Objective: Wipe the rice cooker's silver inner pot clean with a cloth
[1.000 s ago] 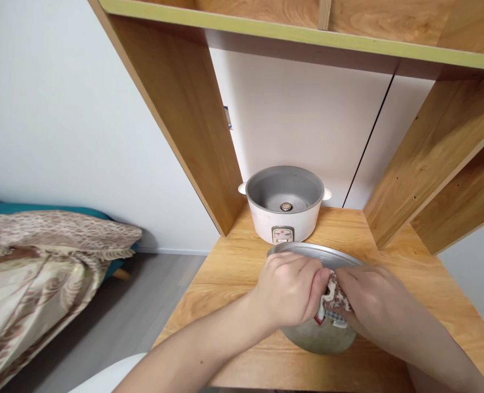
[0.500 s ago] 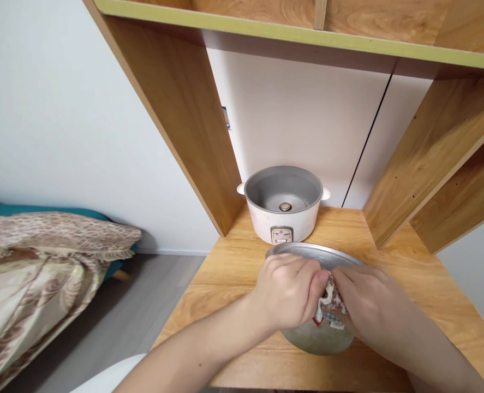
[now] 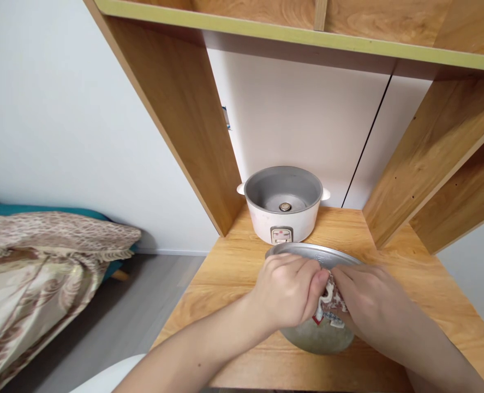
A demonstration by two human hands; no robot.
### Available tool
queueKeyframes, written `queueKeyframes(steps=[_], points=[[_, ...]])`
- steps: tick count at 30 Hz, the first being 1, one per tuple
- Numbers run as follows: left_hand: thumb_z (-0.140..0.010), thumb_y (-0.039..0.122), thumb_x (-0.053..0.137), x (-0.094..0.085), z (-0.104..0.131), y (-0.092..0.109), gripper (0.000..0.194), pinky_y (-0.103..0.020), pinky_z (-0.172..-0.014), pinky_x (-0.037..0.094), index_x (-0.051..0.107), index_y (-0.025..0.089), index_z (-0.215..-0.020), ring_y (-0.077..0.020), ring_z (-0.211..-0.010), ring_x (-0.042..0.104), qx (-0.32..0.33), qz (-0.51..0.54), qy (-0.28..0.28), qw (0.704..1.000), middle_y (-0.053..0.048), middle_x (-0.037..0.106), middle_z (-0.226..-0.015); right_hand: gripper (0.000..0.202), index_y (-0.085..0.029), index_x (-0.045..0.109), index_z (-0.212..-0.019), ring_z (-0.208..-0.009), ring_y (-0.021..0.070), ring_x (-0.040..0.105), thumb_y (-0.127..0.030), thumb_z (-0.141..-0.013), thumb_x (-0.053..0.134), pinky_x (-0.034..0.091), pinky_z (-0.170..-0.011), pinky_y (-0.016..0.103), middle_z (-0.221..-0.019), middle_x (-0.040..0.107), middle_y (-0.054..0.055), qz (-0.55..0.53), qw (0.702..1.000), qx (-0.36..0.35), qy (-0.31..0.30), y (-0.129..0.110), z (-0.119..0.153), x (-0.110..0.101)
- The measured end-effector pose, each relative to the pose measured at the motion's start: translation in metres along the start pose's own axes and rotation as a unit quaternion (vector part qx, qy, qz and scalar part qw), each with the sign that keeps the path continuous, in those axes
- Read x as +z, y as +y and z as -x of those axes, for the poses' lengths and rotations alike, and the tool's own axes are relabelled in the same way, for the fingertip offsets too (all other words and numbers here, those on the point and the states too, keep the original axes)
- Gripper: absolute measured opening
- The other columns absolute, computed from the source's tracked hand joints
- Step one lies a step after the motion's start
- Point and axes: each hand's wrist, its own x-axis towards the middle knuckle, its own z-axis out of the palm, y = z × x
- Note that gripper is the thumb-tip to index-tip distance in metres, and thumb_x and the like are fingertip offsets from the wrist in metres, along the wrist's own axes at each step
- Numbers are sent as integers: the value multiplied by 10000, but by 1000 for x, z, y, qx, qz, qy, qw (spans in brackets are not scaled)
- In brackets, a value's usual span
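My left hand is closed, its fingers curled over a brown-and-white patterned cloth with tag-like scraps at its lower edge. From the other side, my right hand also closes on this cloth, close to the left. Both hands are at the near side of a silver metal pot, which sits on the wooden desktop. Its far rim shows behind my knuckles; my hands and the cloth cover much of the rest. Just beyond it stands a white rice cooker, lidless, with a grey interior and a round metal piece at its bottom.
Wooden side panels rise left and right of the desktop, under a shelf with a yellow-green edge. To the left, patterned fabric drapes over teal furniture on a grey floor. Something white and rounded lies below my left forearm.
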Motion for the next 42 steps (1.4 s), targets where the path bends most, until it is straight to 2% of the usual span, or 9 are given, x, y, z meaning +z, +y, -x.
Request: queueKeyframes(steps=[11, 34, 42], points=[[-1007, 130, 405, -2, -1, 1, 415, -303, -456, 366, 519, 225, -619, -130, -426, 472, 2, 2, -5, 1000, 16, 556, -507, 243, -217, 509, -756, -500, 147, 483, -35, -918, 504, 262, -510, 311, -633, 573, -20, -12, 1000, 3, -7, 0, 0, -1], [-1051, 182, 379, -2, -2, 2, 452, -310, -450, 368, 525, 225, -625, -132, -418, 477, 2, -3, -5, 1000, 16, 559, -502, 217, -218, 524, -773, -528, 156, 512, -38, -883, 579, 234, -538, 312, -655, 601, -17, -15, 1000, 11, -22, 1, 1, -2], [-1051, 180, 377, -1, -1, 2, 461, -310, -452, 362, 523, 224, -615, -130, -414, 472, -5, -8, -2, 1000, 17, 557, -497, 231, -220, 515, -773, -517, 161, 482, -9, -854, 562, 225, -534, 318, -649, 582, -20, -16, 999, 5, -32, 4, 4, 1]])
